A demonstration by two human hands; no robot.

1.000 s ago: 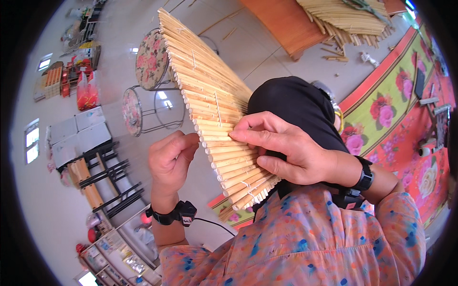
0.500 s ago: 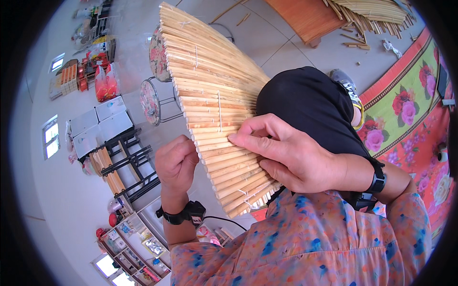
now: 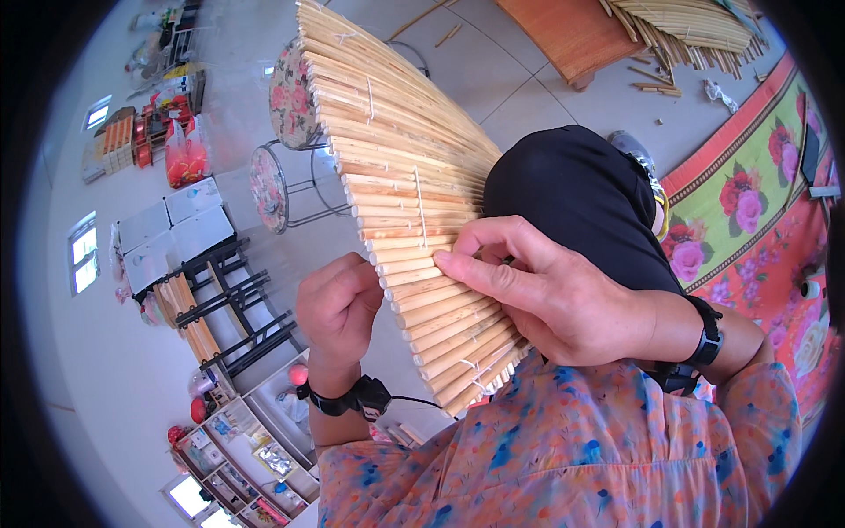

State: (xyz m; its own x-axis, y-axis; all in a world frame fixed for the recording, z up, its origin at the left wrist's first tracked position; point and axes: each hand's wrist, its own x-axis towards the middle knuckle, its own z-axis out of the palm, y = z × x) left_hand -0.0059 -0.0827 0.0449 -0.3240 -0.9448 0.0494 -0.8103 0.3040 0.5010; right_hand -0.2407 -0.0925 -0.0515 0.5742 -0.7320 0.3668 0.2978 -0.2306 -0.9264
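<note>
Stick mat (image 3: 405, 150) is seen slanted beside a black-clad knee (image 3: 572, 176), its face touched by the right hand (image 3: 563, 295). Near its left edge, the left hand (image 3: 333, 304) is curled. Whether anything is pinched by either cannot be told.

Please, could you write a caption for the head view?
Right hand on a mat of tied sticks, left hand at its edge.

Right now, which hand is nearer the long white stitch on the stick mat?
The right hand: its fingertips sit just below the long white stitch; the left hand is farther, by the left edge of the mat.
</note>
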